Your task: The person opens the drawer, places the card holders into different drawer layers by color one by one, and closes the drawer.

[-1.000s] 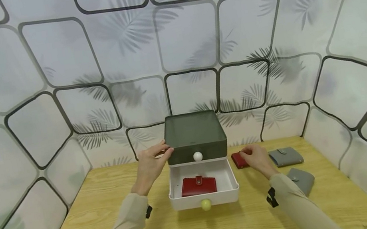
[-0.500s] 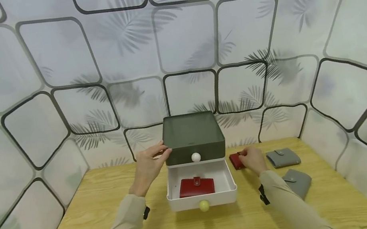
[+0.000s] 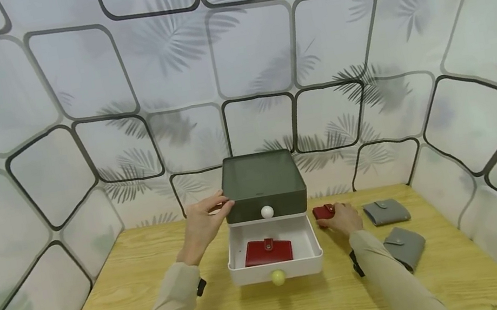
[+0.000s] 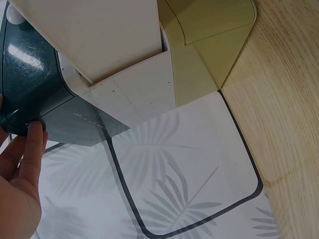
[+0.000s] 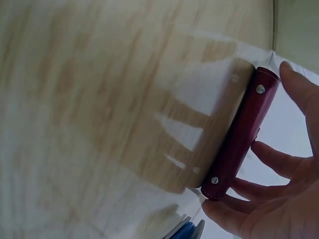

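Note:
A dark green and white drawer box stands mid-table, its lower white drawer pulled out. In that drawer lies a red wallet with a snap strap. My left hand holds the box's upper left front corner, thumb at the front and fingers along the side. Right of the box, my right hand spans a second red wallet resting on the table. In the right wrist view the thumb is at one end of this wallet, the fingers at the other.
Two grey wallets, one farther back and one nearer, lie right of my right hand. The upper drawer has a white knob, the lower one a yellow-green knob. Patterned cloth walls surround the wooden table.
My right hand has shifted from pinching at the second red wallet's strap side to spanning the wallet, with its thumb now at the near edge. My left hand stays on the box.

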### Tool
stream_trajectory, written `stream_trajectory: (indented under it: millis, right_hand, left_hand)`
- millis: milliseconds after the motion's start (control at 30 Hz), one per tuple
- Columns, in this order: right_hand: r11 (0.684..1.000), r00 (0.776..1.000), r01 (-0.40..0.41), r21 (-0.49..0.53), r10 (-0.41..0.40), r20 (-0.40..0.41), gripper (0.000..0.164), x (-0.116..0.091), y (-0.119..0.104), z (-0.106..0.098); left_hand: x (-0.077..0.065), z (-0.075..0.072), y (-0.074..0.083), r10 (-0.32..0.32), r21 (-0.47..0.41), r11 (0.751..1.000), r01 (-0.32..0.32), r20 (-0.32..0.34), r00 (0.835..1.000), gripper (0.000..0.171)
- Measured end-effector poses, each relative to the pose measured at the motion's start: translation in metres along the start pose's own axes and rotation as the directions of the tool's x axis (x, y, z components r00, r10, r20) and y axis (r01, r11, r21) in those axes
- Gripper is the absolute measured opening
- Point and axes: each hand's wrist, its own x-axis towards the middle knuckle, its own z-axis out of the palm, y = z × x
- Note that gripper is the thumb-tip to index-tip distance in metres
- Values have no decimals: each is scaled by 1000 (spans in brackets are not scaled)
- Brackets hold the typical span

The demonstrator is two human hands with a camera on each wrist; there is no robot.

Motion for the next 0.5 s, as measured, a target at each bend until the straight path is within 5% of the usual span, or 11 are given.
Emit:
stream_trajectory:
  millis: [500]
  right_hand:
    - [999, 998, 6, -32, -4, 59, 64, -1, 1, 2]
  left_hand:
    - [0, 1, -1, 6, -34, 999, -6, -4, 1000, 13]
